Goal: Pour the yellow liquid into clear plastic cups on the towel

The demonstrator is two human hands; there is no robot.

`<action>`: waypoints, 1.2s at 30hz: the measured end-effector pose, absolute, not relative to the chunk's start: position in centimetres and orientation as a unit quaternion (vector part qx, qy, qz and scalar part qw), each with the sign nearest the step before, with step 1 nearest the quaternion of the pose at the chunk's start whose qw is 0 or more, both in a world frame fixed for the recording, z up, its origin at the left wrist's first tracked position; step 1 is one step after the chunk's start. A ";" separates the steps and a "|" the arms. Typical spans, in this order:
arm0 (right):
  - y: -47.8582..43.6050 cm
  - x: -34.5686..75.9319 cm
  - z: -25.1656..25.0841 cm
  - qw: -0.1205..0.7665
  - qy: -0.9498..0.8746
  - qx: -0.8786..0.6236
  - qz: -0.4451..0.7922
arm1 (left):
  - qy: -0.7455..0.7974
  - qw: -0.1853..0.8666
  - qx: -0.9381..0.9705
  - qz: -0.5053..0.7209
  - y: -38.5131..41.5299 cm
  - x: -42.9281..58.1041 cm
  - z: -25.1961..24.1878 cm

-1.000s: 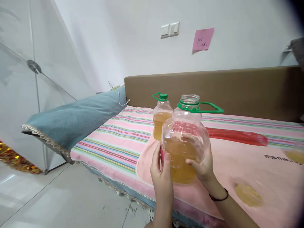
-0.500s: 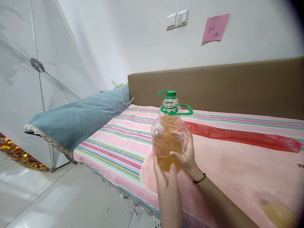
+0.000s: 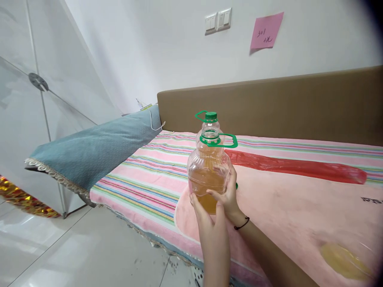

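A clear plastic bottle (image 3: 206, 175), part filled with amber liquid, stands upright between my two hands. Its mouth is uncapped, and a green carry ring sticks out to the right of the neck. My left hand (image 3: 209, 223) grips it low on the near side, thumb against the wall. My right hand (image 3: 229, 201) wraps the right side. Directly behind is a second bottle with a green cap (image 3: 211, 115) and green handle, mostly hidden by the first. A small green piece (image 3: 236, 185) shows just past my right hand; its kind is unclear.
A pink mat (image 3: 275, 207) lies over the striped bedsheet (image 3: 143, 179). Behind my hands stretches a crumpled red plastic bag (image 3: 293, 165). A blurred clear container with yellow liquid (image 3: 344, 261) is at the lower right. The brown headboard (image 3: 269, 103) backs the bed.
The view has shifted slightly, so more of the yellow-liquid container shows at the lower right. The small green piece beside my right hand has come into sight. Both hands keep their hold.
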State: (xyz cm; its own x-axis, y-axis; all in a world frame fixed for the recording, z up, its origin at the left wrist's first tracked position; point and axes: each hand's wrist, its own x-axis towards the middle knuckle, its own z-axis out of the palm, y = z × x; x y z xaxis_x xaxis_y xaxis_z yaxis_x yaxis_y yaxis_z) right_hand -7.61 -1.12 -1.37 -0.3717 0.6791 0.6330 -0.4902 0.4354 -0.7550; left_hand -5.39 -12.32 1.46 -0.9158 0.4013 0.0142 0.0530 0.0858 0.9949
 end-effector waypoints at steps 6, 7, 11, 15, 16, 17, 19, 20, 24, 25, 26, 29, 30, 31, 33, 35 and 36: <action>-1.6 -7.3 -1.1 0.528 -0.627 -0.078 0.568 | 0.753 0.114 0.104 0.640 -10.7 -4.2 2.4; -1.6 -7.3 -1.0 0.522 -0.630 -0.078 0.569 | 0.761 0.108 0.105 0.632 -10.5 -4.2 2.3; -1.4 -7.4 -0.4 0.493 -0.655 -0.080 0.567 | 0.804 0.071 0.132 0.576 -10.1 -4.1 2.0; -0.9 -7.1 -0.4 0.473 -0.705 -0.110 0.516 | 0.832 0.039 0.170 0.526 -10.2 -3.8 2.4; -0.9 -6.8 -0.5 0.470 -0.722 -0.114 0.495 | 0.833 0.041 0.176 0.524 -10.3 -3.8 2.6; -1.0 -6.4 -0.5 0.465 -0.737 -0.117 0.475 | 0.830 0.043 0.183 0.525 -10.4 -3.9 2.7; -1.2 -5.1 -0.4 0.459 -0.759 -0.123 0.446 | 0.818 0.048 0.200 0.537 -10.6 -4.1 2.9; -1.4 -4.2 -0.3 0.458 -0.764 -0.129 0.436 | 0.810 0.047 0.206 0.547 -10.7 -4.3 2.9; -0.7 1.4 1.1 0.498 -0.745 -0.180 0.406 | 0.788 0.021 0.220 0.575 -10.9 -4.7 2.7; -0.1 3.2 1.6 0.516 -0.736 -0.195 0.394 | 0.784 0.012 0.226 0.578 -11.0 -4.5 2.8; 0.6 5.1 2.1 0.535 -0.726 -0.209 0.379 | 0.779 -0.003 0.237 0.581 -11.0 -4.2 3.0; 3.1 11.1 3.2 0.599 -0.679 -0.266 0.331 | 0.737 -0.113 0.294 0.598 -11.0 -2.5 4.0; 4.0 13.0 3.2 0.621 -0.654 -0.289 0.322 | 0.714 -0.152 0.323 0.603 -10.9 -1.8 4.3; 4.8 14.8 3.1 0.638 -0.627 -0.313 0.318 | 0.691 -0.175 0.355 0.605 -10.7 -1.0 4.6; 6.1 17.7 2.4 0.658 -0.570 -0.365 0.330 | 0.654 -0.149 0.421 0.610 -10.0 0.5 4.9; 7.1 20.0 1.1 0.655 -0.529 -0.409 0.352 | 0.631 -0.052 0.456 0.626 -8.9 1.9 4.7; 7.4 20.8 0.4 0.648 -0.519 -0.423 0.363 | 0.622 0.002 0.457 0.636 -8.3 2.7 4.5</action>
